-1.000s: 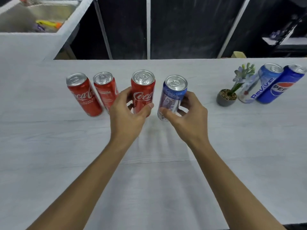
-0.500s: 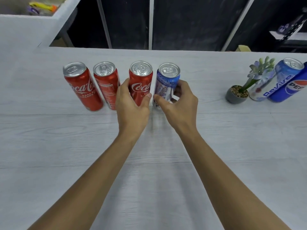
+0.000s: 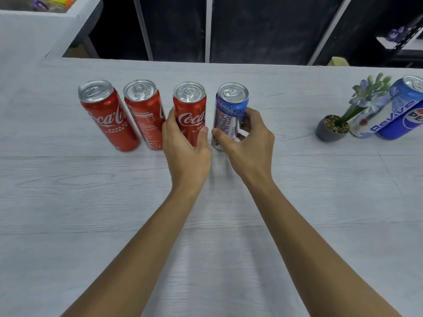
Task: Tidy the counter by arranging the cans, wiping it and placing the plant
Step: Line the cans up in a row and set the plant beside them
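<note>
Three red Coca-Cola cans stand in a row on the pale counter (image 3: 68,202): the left one (image 3: 107,115), the middle one (image 3: 144,110) and the right one (image 3: 191,110). My left hand (image 3: 185,147) grips the right red can. Beside it stands a blue and white can (image 3: 231,110), which my right hand (image 3: 249,143) grips low down. A small potted plant (image 3: 334,128) in a grey pot sits at the far right, next to a Revive can (image 3: 377,120) and a Pepsi can (image 3: 409,117).
The counter's far edge (image 3: 206,62) runs across the top, with dark panels behind it. A raised white ledge (image 3: 34,30) sits at the back left. A black shelf (image 3: 402,42) is at the far right.
Both hands have slid their cans away from me into line with the other red cans. The blue and white can now stands closer to the red one.
</note>
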{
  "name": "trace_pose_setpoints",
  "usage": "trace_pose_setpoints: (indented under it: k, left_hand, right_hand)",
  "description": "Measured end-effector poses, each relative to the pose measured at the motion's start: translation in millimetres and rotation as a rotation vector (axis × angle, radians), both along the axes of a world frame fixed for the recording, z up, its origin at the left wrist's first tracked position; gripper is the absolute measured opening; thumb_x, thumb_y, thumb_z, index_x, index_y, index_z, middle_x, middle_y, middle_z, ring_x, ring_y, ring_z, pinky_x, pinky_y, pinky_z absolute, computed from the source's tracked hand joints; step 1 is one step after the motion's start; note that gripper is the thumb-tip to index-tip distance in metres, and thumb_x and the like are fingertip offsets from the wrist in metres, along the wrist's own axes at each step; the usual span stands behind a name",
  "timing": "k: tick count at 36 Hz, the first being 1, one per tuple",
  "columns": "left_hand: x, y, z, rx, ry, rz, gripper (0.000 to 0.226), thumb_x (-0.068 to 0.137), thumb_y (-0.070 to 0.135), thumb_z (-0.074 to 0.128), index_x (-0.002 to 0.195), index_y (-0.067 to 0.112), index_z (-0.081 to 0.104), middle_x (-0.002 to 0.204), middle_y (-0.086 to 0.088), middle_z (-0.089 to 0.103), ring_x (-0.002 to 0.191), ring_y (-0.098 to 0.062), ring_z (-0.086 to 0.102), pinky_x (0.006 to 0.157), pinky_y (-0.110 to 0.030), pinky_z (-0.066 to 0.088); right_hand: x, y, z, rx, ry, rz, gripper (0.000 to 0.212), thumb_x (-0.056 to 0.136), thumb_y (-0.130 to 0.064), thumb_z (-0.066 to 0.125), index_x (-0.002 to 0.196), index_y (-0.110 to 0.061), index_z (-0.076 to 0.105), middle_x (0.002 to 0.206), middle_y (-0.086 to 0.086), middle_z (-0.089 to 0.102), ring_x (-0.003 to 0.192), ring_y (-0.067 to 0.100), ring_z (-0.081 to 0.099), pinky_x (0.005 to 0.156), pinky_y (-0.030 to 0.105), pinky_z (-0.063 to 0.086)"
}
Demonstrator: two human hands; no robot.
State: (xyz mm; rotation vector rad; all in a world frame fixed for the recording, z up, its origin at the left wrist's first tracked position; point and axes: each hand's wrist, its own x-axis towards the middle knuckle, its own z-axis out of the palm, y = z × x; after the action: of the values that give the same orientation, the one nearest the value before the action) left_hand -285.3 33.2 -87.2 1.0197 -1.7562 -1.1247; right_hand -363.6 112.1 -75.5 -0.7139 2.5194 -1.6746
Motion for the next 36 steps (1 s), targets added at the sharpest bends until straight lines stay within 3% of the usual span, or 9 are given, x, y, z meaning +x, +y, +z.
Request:
trace_pose_setpoints:
  k: [14, 19, 22, 26, 30, 32, 36]
  left_hand:
    - [-0.1, 1.8, -8.7, 0.093, 0.012, -0.007, 0.075, 0.089, 0.035, 0.071, 0.153, 0.016, 0.037, 0.146, 0.001, 0.053, 0.133, -0.014, 0.053, 0.106, -0.039, 0.051]
    - [6.7, 12.9, -7.9, 0.182, 0.007, -0.018, 0.082, 0.089, 0.037, 0.073, 0.157, 0.019, 0.031, 0.154, 0.004, 0.047, 0.14, -0.009, 0.046, 0.115, -0.032, 0.042]
    - [14.2, 24.1, -3.0, 0.228, -0.007, -0.01, 0.082, 0.091, 0.034, 0.073, 0.158, 0.019, 0.028, 0.157, 0.007, 0.043, 0.143, -0.004, 0.04, 0.116, -0.024, 0.033]
    - [28.7, 39.2, 1.0, 0.268, -0.038, 0.005, 0.079, 0.092, 0.035, 0.072, 0.158, 0.024, 0.03, 0.16, 0.009, 0.039, 0.145, -0.005, 0.036, 0.12, -0.039, 0.034]
    - [46.5, 56.4, 7.0, 0.237, -0.085, -0.03, 0.056, 0.092, 0.031, 0.072, 0.143, 0.031, 0.05, 0.148, 0.016, 0.048, 0.135, -0.001, 0.044, 0.115, -0.039, 0.042]
    - [53.0, 64.3, 11.9, 0.2, -0.137, -0.089, 0.045, 0.093, 0.031, 0.071, 0.136, 0.034, 0.057, 0.142, 0.019, 0.053, 0.132, -0.001, 0.047, 0.113, -0.036, 0.042]
    - [60.3, 77.0, 21.5, 0.103, -0.248, -0.264, 0.04, 0.095, 0.033, 0.068, 0.134, 0.034, 0.061, 0.137, 0.02, 0.057, 0.126, 0.003, 0.048, 0.109, -0.025, 0.04]
  right_hand:
    - [-0.7, 2.4, -3.4, 0.044, -0.001, 0.034, 0.068, 0.078, -0.039, 0.085, 0.136, -0.018, 0.054, 0.123, -0.007, 0.067, 0.108, 0.005, 0.063, 0.087, 0.015, 0.053]
    - [0.0, 11.3, -9.2, 0.081, -0.051, 0.034, 0.08, 0.078, -0.049, 0.082, 0.144, -0.019, 0.048, 0.136, -0.007, 0.061, 0.122, 0.008, 0.057, 0.1, 0.032, 0.053]
    - [3.3, 23.4, -8.2, 0.091, -0.083, 0.021, 0.081, 0.08, -0.048, 0.081, 0.147, -0.019, 0.046, 0.141, -0.006, 0.057, 0.125, 0.008, 0.055, 0.102, 0.035, 0.053]
    - [9.2, 43.7, -4.7, 0.123, -0.087, 0.014, 0.076, 0.082, -0.052, 0.078, 0.145, -0.021, 0.049, 0.143, -0.006, 0.056, 0.126, 0.009, 0.055, 0.104, 0.036, 0.052]
    - [17.1, 67.7, 0.1, 0.176, -0.082, 0.053, 0.066, 0.086, -0.054, 0.073, 0.142, -0.025, 0.054, 0.143, -0.009, 0.056, 0.131, 0.008, 0.051, 0.108, 0.037, 0.048]
    - [20.6, 81.0, 2.5, 0.214, -0.061, 0.08, 0.062, 0.088, -0.055, 0.07, 0.141, -0.027, 0.055, 0.144, -0.011, 0.056, 0.132, 0.007, 0.05, 0.109, 0.033, 0.046]
    - [25.7, 109.4, 4.7, 0.329, 0.002, 0.154, 0.055, 0.093, -0.056, 0.061, 0.142, -0.032, 0.054, 0.149, -0.014, 0.052, 0.137, 0.003, 0.044, 0.107, 0.012, 0.03]
